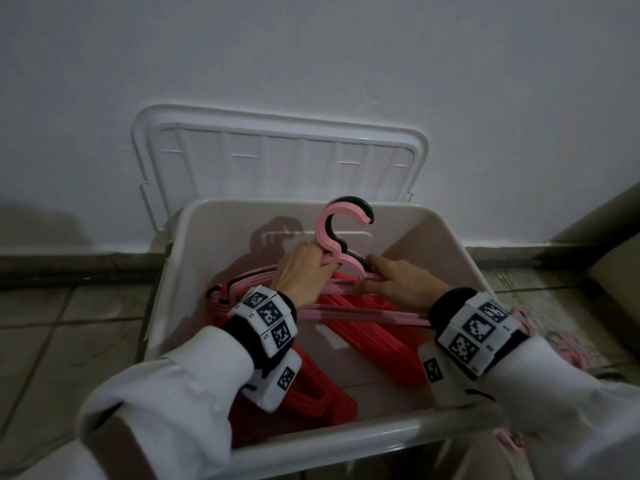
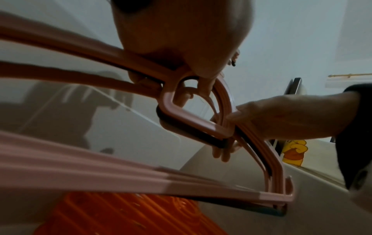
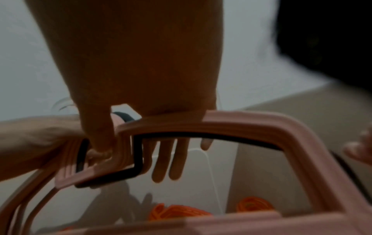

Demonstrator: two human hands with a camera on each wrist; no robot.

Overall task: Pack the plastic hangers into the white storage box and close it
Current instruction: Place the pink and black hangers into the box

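Both hands, left hand (image 1: 302,271) and right hand (image 1: 401,282), grip a bundle of pink hangers (image 1: 346,237), one black, inside the white box (image 1: 446,233); red hangers (image 1: 374,327) lie beneath; lid (image 1: 277,154) open against the wall.

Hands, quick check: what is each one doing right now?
Left hand: holding the bundle of pink hangers near the hooks.
Right hand: gripping the same bundle's shoulder, over the open white storage box.
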